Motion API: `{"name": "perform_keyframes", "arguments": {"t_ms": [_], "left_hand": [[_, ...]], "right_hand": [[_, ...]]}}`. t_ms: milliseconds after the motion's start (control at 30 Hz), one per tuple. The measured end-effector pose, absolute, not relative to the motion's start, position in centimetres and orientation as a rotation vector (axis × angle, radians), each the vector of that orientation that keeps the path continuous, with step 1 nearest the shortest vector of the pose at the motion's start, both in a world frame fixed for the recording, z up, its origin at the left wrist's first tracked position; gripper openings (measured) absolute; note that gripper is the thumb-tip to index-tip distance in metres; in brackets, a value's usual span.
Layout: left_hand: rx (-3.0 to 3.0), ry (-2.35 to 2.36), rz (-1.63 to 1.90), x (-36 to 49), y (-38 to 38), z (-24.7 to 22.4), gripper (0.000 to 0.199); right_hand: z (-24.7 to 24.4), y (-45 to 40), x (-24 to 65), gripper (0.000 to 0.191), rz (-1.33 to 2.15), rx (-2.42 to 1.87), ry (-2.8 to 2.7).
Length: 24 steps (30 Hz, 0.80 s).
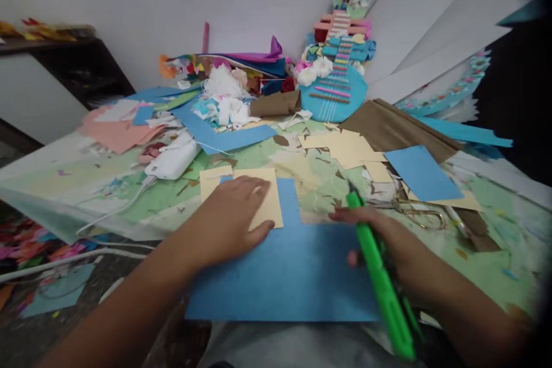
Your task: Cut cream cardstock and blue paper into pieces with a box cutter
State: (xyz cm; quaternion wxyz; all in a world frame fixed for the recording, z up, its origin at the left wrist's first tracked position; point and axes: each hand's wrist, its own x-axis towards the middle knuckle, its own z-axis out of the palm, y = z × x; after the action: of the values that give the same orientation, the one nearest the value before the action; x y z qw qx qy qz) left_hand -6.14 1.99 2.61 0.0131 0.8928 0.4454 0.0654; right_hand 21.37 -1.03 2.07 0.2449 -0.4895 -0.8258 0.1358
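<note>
My left hand [235,218] lies with its fingers stretched out over a cream paper piece [272,207], pressing it on the blue paper sheet [293,276]. A narrow blue strip of that sheet shows just right of the cream piece. The sheet reaches over the table's near edge. In my right hand [388,236] is a green glue gun [379,282] with a dark nozzle, tip pointing away from me above the sheet's right side. Its forefinger and thumb stick out past the tool, while the other fingers are partly hidden.
Gold-handled scissors [418,215] lie to the right, near a blue card [425,172] and cream offcuts [347,146]. A white power bank [175,155] with a cable sits left. At the back stands a blue paper guitar [334,95] beside heaped craft paper.
</note>
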Motion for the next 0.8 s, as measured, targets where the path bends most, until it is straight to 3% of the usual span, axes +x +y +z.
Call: {"name": "perform_keyframes", "arguments": {"t_ms": [133,233,433,567,800], "left_hand": [[2.679,1.483,-0.188,-7.9,4.1,0.8,0.091],[2.708,1.462,-0.262,-8.6,1.8,-0.3,0.102],[2.774,1.530,-0.346,-8.5,-0.4,0.8,0.056],[2.851,1.525,-0.259,-9.2,-0.6,-0.3,0.051],[3.034,1.692,0.578,-10.7,-0.9,-3.3,0.042]], "right_hand": [[0.5,-2.0,21.4,0.035,0.310,-1.100,-2.573],[0.2,-2.3,21.7,0.034,0.141,-1.127,-2.662],[0.2,-3.9,21.5,0.020,-0.024,-1.150,-2.682],[-0.7,-4.8,21.8,0.020,-0.130,-1.118,-2.629],[-0.2,-5.6,23.6,0.025,-0.351,-0.887,-2.634]]}}
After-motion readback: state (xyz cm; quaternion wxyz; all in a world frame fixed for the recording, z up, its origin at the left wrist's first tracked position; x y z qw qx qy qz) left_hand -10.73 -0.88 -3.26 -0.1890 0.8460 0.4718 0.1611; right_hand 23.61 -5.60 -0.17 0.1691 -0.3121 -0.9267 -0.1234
